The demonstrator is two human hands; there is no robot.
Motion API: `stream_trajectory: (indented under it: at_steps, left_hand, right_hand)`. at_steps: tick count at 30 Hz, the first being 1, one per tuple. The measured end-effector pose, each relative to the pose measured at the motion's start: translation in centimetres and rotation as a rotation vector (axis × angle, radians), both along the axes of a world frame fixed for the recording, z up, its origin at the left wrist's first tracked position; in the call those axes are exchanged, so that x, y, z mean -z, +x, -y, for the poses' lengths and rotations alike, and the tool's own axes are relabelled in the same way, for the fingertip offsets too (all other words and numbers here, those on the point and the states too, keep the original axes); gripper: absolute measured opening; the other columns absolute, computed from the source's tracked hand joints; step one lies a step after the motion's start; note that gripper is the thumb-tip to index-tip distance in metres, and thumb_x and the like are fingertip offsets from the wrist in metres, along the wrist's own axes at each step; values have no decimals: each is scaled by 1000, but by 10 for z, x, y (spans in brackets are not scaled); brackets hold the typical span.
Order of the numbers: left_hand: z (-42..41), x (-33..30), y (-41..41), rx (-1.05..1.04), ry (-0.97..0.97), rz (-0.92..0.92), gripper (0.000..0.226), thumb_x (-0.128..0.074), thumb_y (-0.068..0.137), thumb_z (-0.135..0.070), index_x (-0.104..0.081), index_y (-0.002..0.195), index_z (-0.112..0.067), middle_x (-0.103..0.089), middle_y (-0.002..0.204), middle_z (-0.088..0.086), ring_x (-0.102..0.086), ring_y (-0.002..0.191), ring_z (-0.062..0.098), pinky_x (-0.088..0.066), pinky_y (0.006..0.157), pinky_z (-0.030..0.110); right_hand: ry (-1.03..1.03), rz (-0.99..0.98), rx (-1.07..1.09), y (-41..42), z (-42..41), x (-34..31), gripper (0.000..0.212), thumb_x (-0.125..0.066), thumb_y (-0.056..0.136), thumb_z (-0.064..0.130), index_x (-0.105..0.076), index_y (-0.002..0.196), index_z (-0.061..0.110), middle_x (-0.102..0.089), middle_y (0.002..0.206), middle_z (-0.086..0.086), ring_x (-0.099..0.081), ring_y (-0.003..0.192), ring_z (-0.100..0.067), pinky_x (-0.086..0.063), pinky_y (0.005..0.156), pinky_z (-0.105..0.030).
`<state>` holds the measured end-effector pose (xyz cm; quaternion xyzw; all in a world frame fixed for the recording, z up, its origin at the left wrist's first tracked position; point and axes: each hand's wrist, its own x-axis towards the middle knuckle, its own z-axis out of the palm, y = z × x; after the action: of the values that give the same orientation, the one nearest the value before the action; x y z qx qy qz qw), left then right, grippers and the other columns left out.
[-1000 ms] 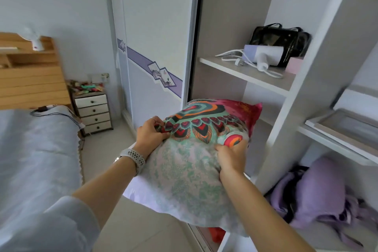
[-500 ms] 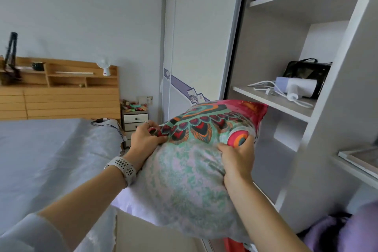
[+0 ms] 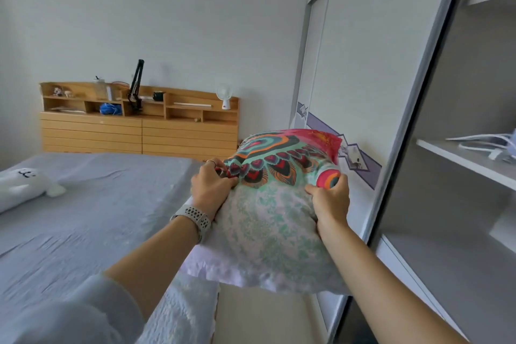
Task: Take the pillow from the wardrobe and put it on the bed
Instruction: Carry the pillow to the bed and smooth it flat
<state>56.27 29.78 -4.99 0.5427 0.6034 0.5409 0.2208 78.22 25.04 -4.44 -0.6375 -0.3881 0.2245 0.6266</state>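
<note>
A plump pillow (image 3: 268,220) with a pale green-and-white case and a bright red, teal and orange peacock pattern on top hangs in the air between both hands. My left hand (image 3: 212,187) pinches its upper left edge; a watch sits on that wrist. My right hand (image 3: 331,200) grips its upper right side. The pillow is outside the open wardrobe (image 3: 458,165), over the gap beside the bed (image 3: 92,220). The bed has a grey-lilac cover and fills the left half of the view.
A white plush toy (image 3: 23,186) lies at the bed's left edge. A wooden headboard shelf (image 3: 139,120) with a fan, a black arm and small items stands behind the bed. The wardrobe's sliding door (image 3: 349,86) is at right, and a white cable lies on a shelf (image 3: 474,159).
The view has swung left from the wardrobe toward the bed. Both hands have kept the same grip and carried the pillow away from the shelves toward the bed's side.
</note>
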Motion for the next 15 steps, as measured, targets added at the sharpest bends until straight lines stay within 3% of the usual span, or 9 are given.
stream_trajectory:
  at_steps: [3,5,11,15]
  left_hand:
    - [-35,5,-6,-44,-29,5,26,-78,59,-27,-61,78,-26,-68,80,-3,-62,85,23,-52,78,37]
    - [-63,8,-10,-61,-40,5,27,-79,60,-27,-61,80,-27,-66,76,-6,-62,84,23,-52,78,38]
    - [-156,16,-15,-84,-42,31,26,-79,61,-27,-60,77,-29,-62,73,-11,-60,81,20,-47,74,32]
    - [-215,23,-15,-103,-62,34,26,-79,59,-28,-57,72,-30,-60,69,-16,-60,77,18,-43,66,29]
  right_hand:
    - [-30,36,-25,-5,-43,0,63,-74,70,16,-42,123,15,-57,128,-12,-57,109,-38,-48,92,-54]
    - [-41,44,-40,-7,-74,0,68,-74,71,16,-41,130,16,-55,132,-11,-56,113,-37,-47,94,-54]
    - [-48,59,-79,-7,-178,9,59,-74,73,16,-43,124,16,-54,128,-10,-55,108,-33,-46,88,-47]
    - [-59,57,-90,-5,-244,18,51,-75,72,15,-44,113,21,-53,114,-5,-52,97,-30,-43,81,-42]
